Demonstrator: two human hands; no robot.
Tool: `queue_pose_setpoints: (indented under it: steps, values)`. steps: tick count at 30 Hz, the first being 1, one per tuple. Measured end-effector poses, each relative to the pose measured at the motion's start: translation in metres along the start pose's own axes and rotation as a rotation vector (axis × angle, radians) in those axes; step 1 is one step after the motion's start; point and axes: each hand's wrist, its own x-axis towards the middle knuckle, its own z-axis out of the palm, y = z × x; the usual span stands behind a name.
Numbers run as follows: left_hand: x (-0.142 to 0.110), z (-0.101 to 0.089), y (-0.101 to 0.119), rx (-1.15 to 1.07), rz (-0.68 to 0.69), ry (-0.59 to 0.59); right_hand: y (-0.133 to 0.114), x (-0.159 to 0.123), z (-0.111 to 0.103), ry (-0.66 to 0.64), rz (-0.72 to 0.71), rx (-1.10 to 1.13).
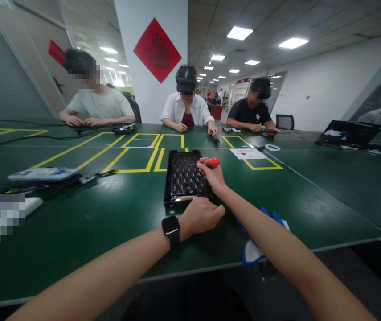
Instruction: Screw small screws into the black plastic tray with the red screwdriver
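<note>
On the green tabletop (pixel 110 209), a black rectangular open case (pixel 176 207) is placed. At its near edge the left hand (pixel 201 215) is curled, its grasp not discernible. By the right hand (pixel 213 178), a red-handled screwdriver (pixel 211 162) is pinched over the case

Office workroom, taped green table (pixel 110 214), panel lights (pixel 239 33)

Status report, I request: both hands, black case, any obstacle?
Right hand grips red screwdriver, blade over black case. Left hand curled by its near end, contact unclear. Blue-white glove partly behind right forearm, off the case.
</note>
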Motion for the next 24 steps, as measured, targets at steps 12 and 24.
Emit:
queue_pose_setpoints:
  steps: [12, 24]
  values:
    - [0.002, -0.003, 0.005, -0.009, 0.228, 0.050, -0.001, -0.001, 0.001, -0.033, 0.036, -0.078]
    - [0.001, -0.011, 0.013, -0.025, 0.485, 0.062, 0.000, 0.002, 0.000, 0.039, 0.144, 0.038]
